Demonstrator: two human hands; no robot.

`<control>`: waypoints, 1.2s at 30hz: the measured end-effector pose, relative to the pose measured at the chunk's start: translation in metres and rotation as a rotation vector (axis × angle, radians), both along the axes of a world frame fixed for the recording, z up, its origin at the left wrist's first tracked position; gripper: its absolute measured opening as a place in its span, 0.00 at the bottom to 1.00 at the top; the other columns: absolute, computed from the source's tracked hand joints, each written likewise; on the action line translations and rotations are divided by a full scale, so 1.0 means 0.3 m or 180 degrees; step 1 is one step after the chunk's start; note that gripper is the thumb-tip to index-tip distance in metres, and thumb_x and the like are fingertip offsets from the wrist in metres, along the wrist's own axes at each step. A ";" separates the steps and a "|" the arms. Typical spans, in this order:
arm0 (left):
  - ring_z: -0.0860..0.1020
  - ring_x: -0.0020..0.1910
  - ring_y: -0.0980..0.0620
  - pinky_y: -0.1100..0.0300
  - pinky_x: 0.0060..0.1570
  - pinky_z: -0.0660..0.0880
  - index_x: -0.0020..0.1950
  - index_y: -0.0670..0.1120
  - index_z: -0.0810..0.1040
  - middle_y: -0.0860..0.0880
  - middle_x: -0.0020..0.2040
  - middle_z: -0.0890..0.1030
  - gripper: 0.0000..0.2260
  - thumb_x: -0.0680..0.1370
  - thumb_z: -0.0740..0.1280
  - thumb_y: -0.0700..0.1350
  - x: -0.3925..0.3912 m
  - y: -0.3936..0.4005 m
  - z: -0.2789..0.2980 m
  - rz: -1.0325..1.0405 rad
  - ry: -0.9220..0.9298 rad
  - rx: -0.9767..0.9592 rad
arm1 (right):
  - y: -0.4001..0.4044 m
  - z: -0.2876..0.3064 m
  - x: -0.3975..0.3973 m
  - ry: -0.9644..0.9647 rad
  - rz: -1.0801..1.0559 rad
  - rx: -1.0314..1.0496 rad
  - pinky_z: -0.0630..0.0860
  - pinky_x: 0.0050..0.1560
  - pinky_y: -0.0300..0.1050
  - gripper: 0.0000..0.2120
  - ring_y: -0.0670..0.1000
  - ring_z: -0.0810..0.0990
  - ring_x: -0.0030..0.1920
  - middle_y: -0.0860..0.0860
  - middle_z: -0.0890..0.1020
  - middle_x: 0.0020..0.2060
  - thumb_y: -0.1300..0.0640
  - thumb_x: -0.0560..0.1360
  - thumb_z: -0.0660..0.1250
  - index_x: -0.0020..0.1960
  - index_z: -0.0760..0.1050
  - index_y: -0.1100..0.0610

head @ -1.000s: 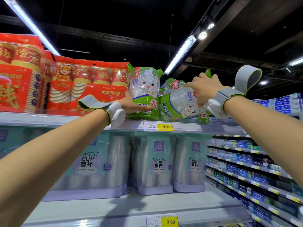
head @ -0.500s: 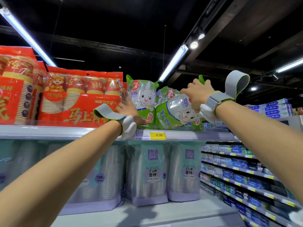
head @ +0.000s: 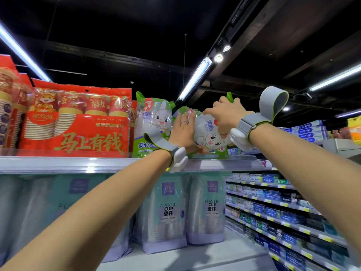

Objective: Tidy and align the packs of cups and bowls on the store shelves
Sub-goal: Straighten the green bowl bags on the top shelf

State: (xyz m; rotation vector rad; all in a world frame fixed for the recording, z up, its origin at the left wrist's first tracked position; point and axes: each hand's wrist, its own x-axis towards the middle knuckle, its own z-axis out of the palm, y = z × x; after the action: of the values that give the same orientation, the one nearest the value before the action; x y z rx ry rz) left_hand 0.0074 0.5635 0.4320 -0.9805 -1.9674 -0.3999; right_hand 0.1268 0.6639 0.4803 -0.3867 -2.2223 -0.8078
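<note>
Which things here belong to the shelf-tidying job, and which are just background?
Job: tilted green rabbit pack, held by left hand and right hand; upright green rabbit pack; red cup packs; plastic cup packs.
Background: ceiling lights; boxes on far shelves.

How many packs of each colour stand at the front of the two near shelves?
Red packs: 2
Green packs: 2
Lilac packs: 3, with the leftmost partly behind an arm
Total: 7
</note>
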 end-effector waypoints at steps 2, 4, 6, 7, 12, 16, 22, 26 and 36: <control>0.52 0.78 0.42 0.46 0.77 0.50 0.79 0.44 0.42 0.40 0.78 0.54 0.61 0.61 0.78 0.63 -0.005 0.046 0.005 -0.0047 -0.0181 0.0140 | -0.003 -0.001 0.003 0.0037 0.0028 0.0151 0.64 0.59 0.58 0.34 0.57 0.63 0.66 0.54 0.72 0.61 0.56 0.69 0.71 0.72 0.63 0.46; 0.62 0.74 0.41 0.42 0.72 0.60 0.79 0.46 0.46 0.41 0.75 0.62 0.61 0.58 0.78 0.64 -0.006 0.077 0.008 -0.0117 -0.0339 0.0229 | 0.004 -0.003 0.007 0.0095 0.0067 0.0335 0.62 0.61 0.58 0.33 0.56 0.62 0.68 0.53 0.71 0.62 0.56 0.69 0.70 0.72 0.63 0.46; 0.69 0.69 0.40 0.41 0.65 0.68 0.77 0.47 0.51 0.42 0.70 0.69 0.60 0.55 0.78 0.65 -0.009 0.101 0.013 -0.0295 -0.0387 0.0325 | 0.034 -0.005 0.016 0.0245 0.0126 0.0552 0.58 0.65 0.59 0.33 0.57 0.57 0.73 0.54 0.68 0.66 0.57 0.70 0.69 0.72 0.63 0.47; 0.72 0.66 0.39 0.42 0.62 0.71 0.76 0.46 0.53 0.42 0.67 0.72 0.59 0.54 0.78 0.66 -0.017 0.100 0.017 -0.0364 -0.0389 0.0405 | 0.046 -0.005 0.015 0.0384 0.0226 0.0665 0.56 0.67 0.60 0.34 0.57 0.53 0.75 0.54 0.65 0.70 0.57 0.70 0.69 0.73 0.61 0.47; 0.74 0.62 0.44 0.47 0.61 0.74 0.70 0.50 0.65 0.48 0.63 0.74 0.54 0.49 0.72 0.73 -0.058 0.088 0.046 -0.0664 -0.0548 0.0893 | 0.128 -0.013 0.001 0.1717 0.0957 0.0307 0.54 0.69 0.60 0.53 0.57 0.50 0.77 0.54 0.50 0.77 0.55 0.61 0.76 0.77 0.48 0.46; 0.79 0.57 0.50 0.52 0.57 0.79 0.65 0.48 0.64 0.51 0.59 0.78 0.50 0.51 0.77 0.68 -0.064 0.046 0.048 -0.1168 -0.1085 0.1178 | 0.134 0.001 -0.036 0.1801 0.1701 -0.1688 0.58 0.69 0.63 0.58 0.61 0.52 0.75 0.54 0.46 0.77 0.42 0.64 0.75 0.78 0.38 0.46; 0.80 0.53 0.58 0.70 0.49 0.76 0.65 0.50 0.70 0.56 0.56 0.80 0.33 0.65 0.79 0.56 -0.047 -0.025 0.045 -0.1552 -0.1069 0.0978 | 0.085 -0.007 -0.103 0.1672 0.2816 -0.3469 0.64 0.71 0.61 0.66 0.62 0.55 0.76 0.58 0.45 0.77 0.41 0.61 0.79 0.75 0.27 0.46; 0.79 0.51 0.60 0.79 0.46 0.73 0.64 0.51 0.70 0.59 0.52 0.77 0.24 0.72 0.75 0.51 0.006 -0.070 0.036 -0.1534 -0.0930 0.0762 | 0.049 -0.014 -0.158 0.1169 0.3236 -0.4094 0.70 0.66 0.57 0.65 0.58 0.67 0.72 0.54 0.65 0.73 0.40 0.60 0.79 0.77 0.35 0.50; 0.77 0.60 0.47 0.53 0.60 0.76 0.67 0.42 0.73 0.46 0.63 0.77 0.26 0.72 0.75 0.49 -0.009 -0.235 0.064 -0.1080 -0.1168 0.0849 | 0.047 -0.038 -0.185 0.1266 0.3343 -0.4031 0.72 0.66 0.52 0.66 0.52 0.74 0.66 0.50 0.73 0.68 0.28 0.46 0.77 0.75 0.57 0.55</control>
State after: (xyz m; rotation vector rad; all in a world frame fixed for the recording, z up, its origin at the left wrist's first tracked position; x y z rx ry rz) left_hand 0.0047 0.4930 0.4512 -1.1251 -1.9938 -1.0696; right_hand 0.0714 0.6780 0.4690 0.1047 -1.8604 1.1633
